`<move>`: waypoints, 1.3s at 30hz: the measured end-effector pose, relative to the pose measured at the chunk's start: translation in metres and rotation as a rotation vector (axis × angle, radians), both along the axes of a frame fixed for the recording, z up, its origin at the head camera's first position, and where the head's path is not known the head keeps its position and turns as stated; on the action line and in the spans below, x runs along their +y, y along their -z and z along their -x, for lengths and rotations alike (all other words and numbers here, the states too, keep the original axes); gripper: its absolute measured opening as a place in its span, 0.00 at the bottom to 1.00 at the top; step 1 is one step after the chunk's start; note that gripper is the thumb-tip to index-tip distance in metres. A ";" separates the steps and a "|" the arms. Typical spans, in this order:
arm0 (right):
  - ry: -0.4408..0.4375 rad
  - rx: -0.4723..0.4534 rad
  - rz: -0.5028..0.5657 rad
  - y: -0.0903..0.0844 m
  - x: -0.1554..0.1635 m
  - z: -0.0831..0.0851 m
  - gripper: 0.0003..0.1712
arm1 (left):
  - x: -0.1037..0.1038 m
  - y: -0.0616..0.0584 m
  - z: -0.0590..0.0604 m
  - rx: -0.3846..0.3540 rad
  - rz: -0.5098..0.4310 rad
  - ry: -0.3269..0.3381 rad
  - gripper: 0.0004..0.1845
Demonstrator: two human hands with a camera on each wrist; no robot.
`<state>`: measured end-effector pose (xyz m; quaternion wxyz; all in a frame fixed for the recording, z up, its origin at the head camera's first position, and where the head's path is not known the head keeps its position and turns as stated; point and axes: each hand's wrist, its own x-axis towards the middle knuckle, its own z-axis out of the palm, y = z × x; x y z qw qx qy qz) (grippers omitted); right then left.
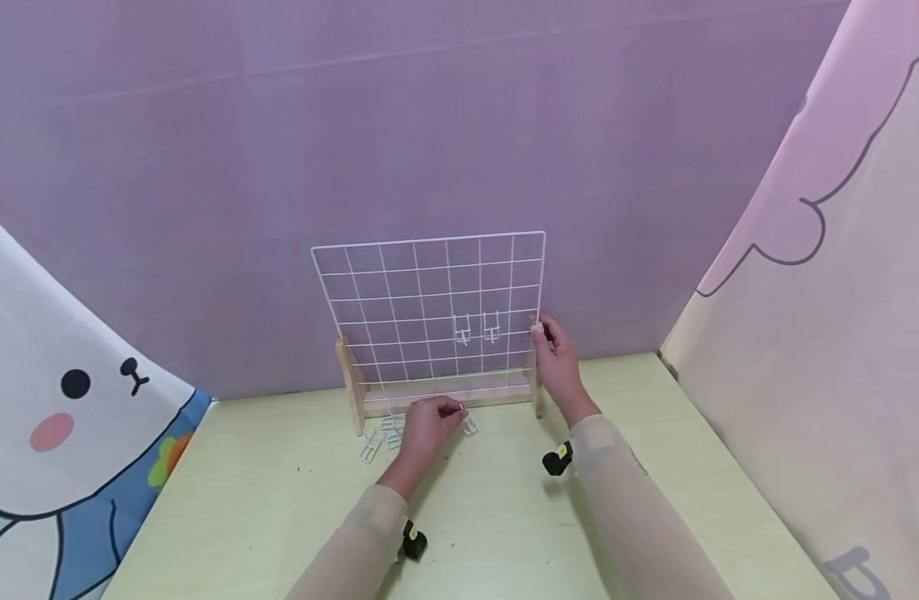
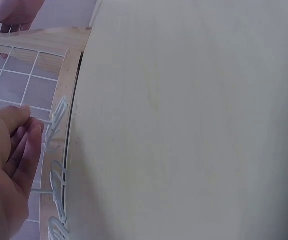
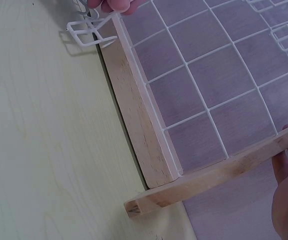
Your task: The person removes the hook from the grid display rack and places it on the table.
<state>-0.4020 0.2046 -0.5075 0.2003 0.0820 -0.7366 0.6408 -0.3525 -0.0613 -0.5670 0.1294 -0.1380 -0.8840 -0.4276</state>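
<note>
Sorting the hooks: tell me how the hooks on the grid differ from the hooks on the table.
The grid hooks hang upright on the wire grid; the table hooks lie flat on the table. The grid hooks are a neat side-by-side pair; the table hooks are a loose scatter by the wooden base. The left hand pinches one table hook; no hand touches the grid hooks. Both are white.
</note>
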 end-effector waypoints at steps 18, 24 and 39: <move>-0.011 0.007 0.001 -0.001 0.000 -0.001 0.23 | -0.001 0.000 -0.001 -0.030 -0.005 -0.012 0.03; -0.002 0.006 -0.004 -0.001 0.000 -0.002 0.21 | 0.000 -0.002 -0.003 -0.024 0.011 -0.020 0.03; -0.034 -0.020 0.018 -0.003 0.002 -0.002 0.25 | -0.002 -0.020 -0.005 -0.032 -0.094 -0.017 0.06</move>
